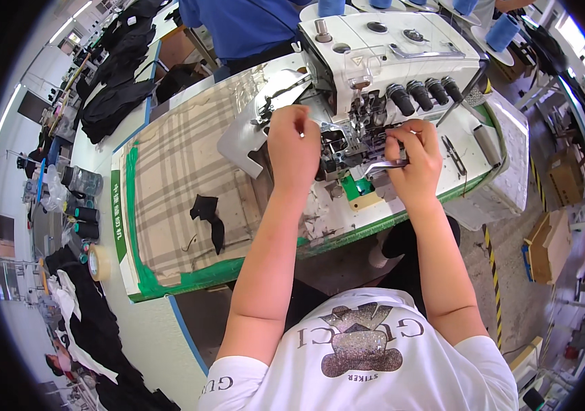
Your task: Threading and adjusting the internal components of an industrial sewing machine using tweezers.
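Note:
A white overlock sewing machine (381, 58) stands in front of me with its lower mechanism (344, 147) exposed. My left hand (294, 147) is curled at the left side of that mechanism, thumb and fingers together; whatever they pinch is too small to make out. At the right of the needle area, my right hand (417, 161) is closed, with thumb and forefinger pinched near the machine parts. A pair of silver tweezers (385, 166) sticks out leftward from under its curled fingers. The swung-out metal cover plate (241, 140) lies left of my left hand.
Black fabric scraps (208, 218) lie on the plaid-covered table (169, 198), edged with green tape. Dark thread snips (454, 156) rest right of my right hand. Blue thread cones (503, 33) stand behind the machine. A person in blue (244, 27) is across the table.

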### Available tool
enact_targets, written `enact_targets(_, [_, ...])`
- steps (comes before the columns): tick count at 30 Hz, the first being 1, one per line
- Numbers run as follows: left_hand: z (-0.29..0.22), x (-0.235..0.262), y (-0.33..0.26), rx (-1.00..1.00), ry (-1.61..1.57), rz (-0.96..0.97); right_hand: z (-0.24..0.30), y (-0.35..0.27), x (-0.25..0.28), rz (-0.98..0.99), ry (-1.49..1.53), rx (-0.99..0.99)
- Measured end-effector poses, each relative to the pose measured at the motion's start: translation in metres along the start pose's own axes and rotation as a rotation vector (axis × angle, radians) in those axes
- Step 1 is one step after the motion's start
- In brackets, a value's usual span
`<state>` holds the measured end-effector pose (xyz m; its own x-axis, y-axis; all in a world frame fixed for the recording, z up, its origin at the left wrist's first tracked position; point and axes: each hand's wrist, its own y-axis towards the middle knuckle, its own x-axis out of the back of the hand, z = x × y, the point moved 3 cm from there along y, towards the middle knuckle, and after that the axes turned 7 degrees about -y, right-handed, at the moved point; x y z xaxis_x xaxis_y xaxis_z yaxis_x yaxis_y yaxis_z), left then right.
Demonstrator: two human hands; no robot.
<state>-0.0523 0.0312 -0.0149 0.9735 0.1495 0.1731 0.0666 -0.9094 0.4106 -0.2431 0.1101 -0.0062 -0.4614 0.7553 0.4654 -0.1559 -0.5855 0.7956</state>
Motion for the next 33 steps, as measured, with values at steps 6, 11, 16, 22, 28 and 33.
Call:
enact_targets(6, [0.012, 0.007, 0.001, 0.543, -0.814, 0.033, 0.003, -0.011, 0.001, 0.04, 0.056, -0.028])
enact_targets(11, [-0.006, 0.01, -0.001, 0.047, 0.125, 0.134, 0.005, -0.02, 0.002, 0.109, 0.078, -0.039])
enact_targets(16, [-0.017, 0.011, 0.004, -0.221, 0.435, 0.208, 0.009, -0.023, 0.002, 0.121, 0.117, -0.025])
enact_targets(22, [-0.014, 0.008, 0.01, -0.155, 0.38, 0.248, 0.03, -0.011, -0.023, 0.242, -0.005, 0.064])
enact_targets(28, [-0.021, 0.011, 0.009, -0.024, 0.265, 0.253, 0.037, -0.005, -0.039, 0.375, -0.164, 0.032])
enact_targets(33, [-0.013, 0.005, 0.006, -0.012, 0.166, 0.267, 0.037, -0.012, -0.037, 0.346, -0.03, 0.011])
